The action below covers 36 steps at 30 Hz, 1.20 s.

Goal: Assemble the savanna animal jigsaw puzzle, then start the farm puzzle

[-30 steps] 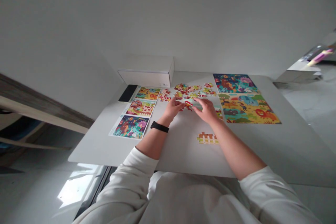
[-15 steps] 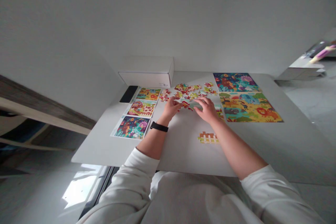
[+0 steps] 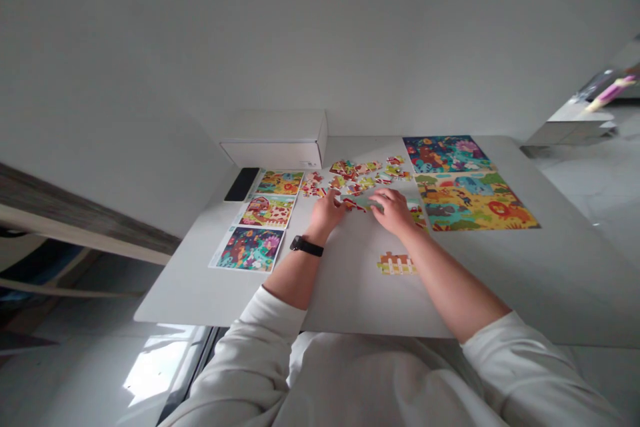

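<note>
My left hand (image 3: 327, 212), with a dark band on its wrist, is closed, its fingertips gripping the edge of a red puzzle piece (image 3: 352, 203). Opposite it, my right hand (image 3: 394, 211) has curled fingers pinching at a pale green puzzle piece (image 3: 367, 202) beside the red one. My fingers partly hide both pieces. Loose puzzle pieces (image 3: 350, 170) lie scattered just beyond my hands. Close to my right forearm is a joined strip of pieces with a white fence (image 3: 397, 264). More farm-coloured pieces (image 3: 417, 216) lie right of my right hand, partly covered by it.
Picture sheets (image 3: 253, 249) and a black phone (image 3: 242, 184) lie on the left of the white table (image 3: 345, 293). A white box (image 3: 273, 152) stands at the back against the wall. Two colourful puzzle pictures, a night scene (image 3: 447, 155) and a safari scene (image 3: 475, 201), lie on the right.
My left hand's fingers have drawn in around the red piece. My right hand's fingers have closed slightly beside the pale green piece. The view has shifted a little.
</note>
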Motion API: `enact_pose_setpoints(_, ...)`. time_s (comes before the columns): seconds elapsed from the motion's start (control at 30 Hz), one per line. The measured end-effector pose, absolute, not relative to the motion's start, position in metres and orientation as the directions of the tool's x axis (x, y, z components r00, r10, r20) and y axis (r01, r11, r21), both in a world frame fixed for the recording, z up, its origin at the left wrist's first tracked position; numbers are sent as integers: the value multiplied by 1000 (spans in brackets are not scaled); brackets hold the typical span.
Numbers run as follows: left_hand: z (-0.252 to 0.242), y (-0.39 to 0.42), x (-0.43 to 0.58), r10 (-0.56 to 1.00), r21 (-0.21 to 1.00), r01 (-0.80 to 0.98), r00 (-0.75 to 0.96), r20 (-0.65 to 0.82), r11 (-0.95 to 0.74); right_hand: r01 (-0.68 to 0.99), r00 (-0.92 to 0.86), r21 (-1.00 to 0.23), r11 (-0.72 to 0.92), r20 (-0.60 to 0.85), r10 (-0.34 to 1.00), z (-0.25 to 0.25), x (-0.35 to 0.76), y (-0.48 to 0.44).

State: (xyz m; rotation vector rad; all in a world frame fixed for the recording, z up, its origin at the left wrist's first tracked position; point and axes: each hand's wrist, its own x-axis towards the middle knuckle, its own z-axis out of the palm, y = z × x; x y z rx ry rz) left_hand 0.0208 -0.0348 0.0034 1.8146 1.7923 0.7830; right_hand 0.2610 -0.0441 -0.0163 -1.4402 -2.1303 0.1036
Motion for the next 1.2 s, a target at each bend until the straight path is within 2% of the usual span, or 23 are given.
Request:
enact_pose_setpoints(0.2,4,-41,19,971,489,849,102,216,-198,835,-275,-360,416,381,883,-17,261,-43)
enact_pose_setpoints(0.33,0,-39,20,919,404,828,312,242,-388,838,-280,-355,415,374,884,-16,260,-44)
enact_pose_setpoints(0.43,-4,-38,22,899,410,800,381,216,-438,843,-288,-345,413,359,888,-14,260,-45)
enact_pose_setpoints(0.73,-1,-39,20,883,419,778,414,220,-469,867,-311,-308,391,280,908,-12,259,-46)
enact_pose_setpoints(1.03,-3,-35,19,873,395,778,441,209,-488,871,-325,-286,399,274,905,-10,257,-48)
enact_pose_setpoints(1.2,-1,-36,19,865,390,772,457,208,-502,858,-299,-337,387,286,910,-4,258,-45)
